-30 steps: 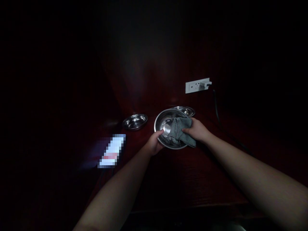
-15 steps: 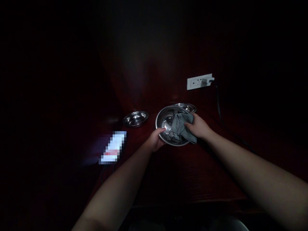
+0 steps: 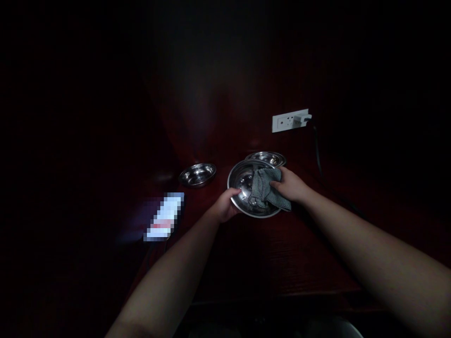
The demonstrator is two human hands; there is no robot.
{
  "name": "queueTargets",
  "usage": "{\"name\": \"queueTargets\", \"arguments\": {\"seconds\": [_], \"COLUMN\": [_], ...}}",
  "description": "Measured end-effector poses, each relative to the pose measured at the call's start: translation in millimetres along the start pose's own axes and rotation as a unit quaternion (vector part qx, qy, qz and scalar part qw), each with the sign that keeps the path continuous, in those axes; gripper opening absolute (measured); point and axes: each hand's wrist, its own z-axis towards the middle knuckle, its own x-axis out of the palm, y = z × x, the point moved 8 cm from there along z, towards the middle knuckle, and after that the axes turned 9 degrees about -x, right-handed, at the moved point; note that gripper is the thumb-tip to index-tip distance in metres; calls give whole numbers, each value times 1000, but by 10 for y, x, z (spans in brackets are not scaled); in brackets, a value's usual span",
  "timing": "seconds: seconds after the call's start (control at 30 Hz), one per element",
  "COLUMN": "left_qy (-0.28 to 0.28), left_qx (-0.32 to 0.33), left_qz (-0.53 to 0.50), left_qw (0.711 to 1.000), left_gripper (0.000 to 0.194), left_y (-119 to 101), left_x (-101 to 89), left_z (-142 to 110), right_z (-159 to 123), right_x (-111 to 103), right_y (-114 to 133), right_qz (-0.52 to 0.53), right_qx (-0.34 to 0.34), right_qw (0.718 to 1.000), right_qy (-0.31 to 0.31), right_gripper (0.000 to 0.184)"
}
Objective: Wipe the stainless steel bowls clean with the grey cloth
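A shiny metal bowl [image 3: 243, 180] is held up over the dark red table, its inside tilted towards me. My left hand [image 3: 226, 205] grips its left rim, thumb over the edge and fingers underneath. At the right rim, my right hand [image 3: 292, 185] is closed on a grey-green cloth [image 3: 264, 188], which lies against the bowl's inner wall and hangs over the edge. The right fingers are partly hidden behind cloth and bowl. Just behind the held bowl, partly covered by it, rests another metal dish [image 3: 268, 156]. A second metal bowl [image 3: 198, 175] sits to the left.
A lit phone with a blurred screen [image 3: 165, 217] stands at the left, a cable near it. On the back wall a white socket panel [image 3: 289, 121] carries a plug, its dark cord [image 3: 317, 150] running down. The table's front edge [image 3: 282, 296] crosses below my arms.
The held bowl has dipped slightly and shifted nearer, showing more of the dish behind it. My right hand and the cloth have moved a little with it. The view has shifted slightly.
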Motion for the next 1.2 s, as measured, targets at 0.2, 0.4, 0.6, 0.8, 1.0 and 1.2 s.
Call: {"name": "queueTargets", "arguments": {"seconds": [0.2, 0.4, 0.6, 0.8, 1.0, 1.2], "left_qy": [-17, -8, -2, -11, -20, -12], "left_qx": [0, -1, -4, -4, -7, -1], "left_qz": [-3, -17, -25, -29, -30, -27], "left_qw": [1000, 1000, 1000, 999, 999, 1000], "left_gripper": [36, 38, 39, 39, 40, 39], "left_y": [1, 6, 6, -5, -11, -5], "left_x": [5, 37, 44, 45, 48, 36], "left_z": [-14, -14, -17, -31, -46, -31], "right_z": [24, 25, 20, 8, 7, 7], "right_x": [29, 52, 64, 66, 66, 63], "right_y": [-47, -64, -63, -36, -48, -35], "right_qz": [9, 5, 2, 5, 1, 2], "right_qx": [-4, -2, 0, 1, 6, -1], "right_qw": [1000, 1000, 1000, 1000, 1000, 1000], "right_qy": [-5, -6, -3, 4, 2, 1], "right_gripper": [44, 45, 43, 44, 45, 43]}}
